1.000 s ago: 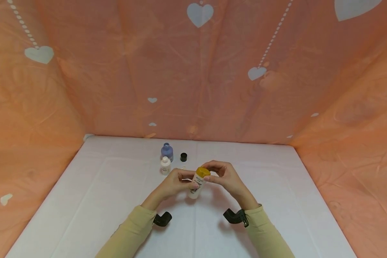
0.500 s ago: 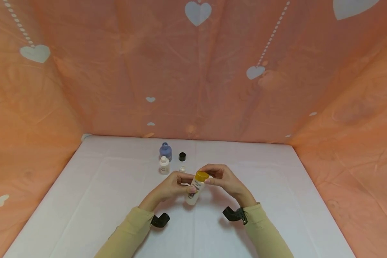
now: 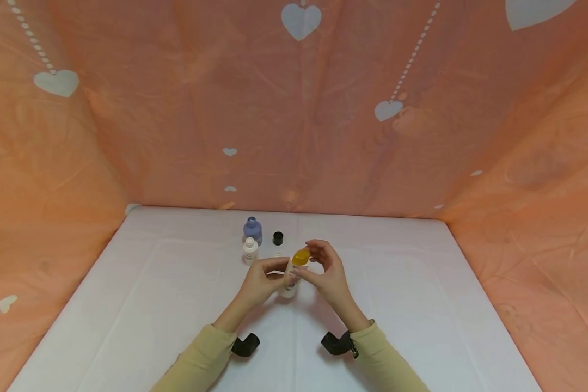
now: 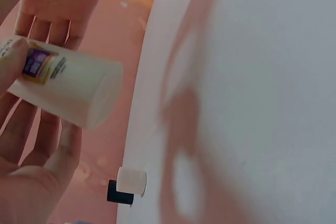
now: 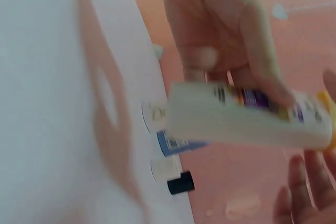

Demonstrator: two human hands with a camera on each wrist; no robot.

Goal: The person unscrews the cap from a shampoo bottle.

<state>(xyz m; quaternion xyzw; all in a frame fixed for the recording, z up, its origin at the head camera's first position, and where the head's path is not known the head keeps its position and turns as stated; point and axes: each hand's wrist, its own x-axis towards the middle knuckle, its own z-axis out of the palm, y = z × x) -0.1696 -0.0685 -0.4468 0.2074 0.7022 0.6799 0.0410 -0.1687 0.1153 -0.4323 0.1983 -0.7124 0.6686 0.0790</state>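
Note:
My left hand (image 3: 259,281) grips a translucent white bottle (image 3: 287,291) around its body, with the thumb lying across the label. The bottle is held tilted above the table. At its upper end is a yellow cap (image 3: 301,257), held between the thumb and fingers of my right hand (image 3: 330,274). In the left wrist view the bottle's round base (image 4: 107,95) faces toward the table side. The right wrist view shows the purple-and-yellow label (image 5: 257,99) blurred, and only an edge of the yellow cap (image 5: 333,121) at the frame's border.
Behind the hands, a blue bottle (image 3: 252,231) and a small white bottle (image 3: 250,251) stand uncapped on the white table (image 3: 176,305). A black cap (image 3: 277,238) and a white cap (image 5: 165,169) lie near them. Orange cloth (image 3: 294,125) encloses the table's back and sides.
The bottle has come up slightly and to the left, standing a little steeper. My right hand has turned round the yellow cap and moved left, its fingers now raised higher.

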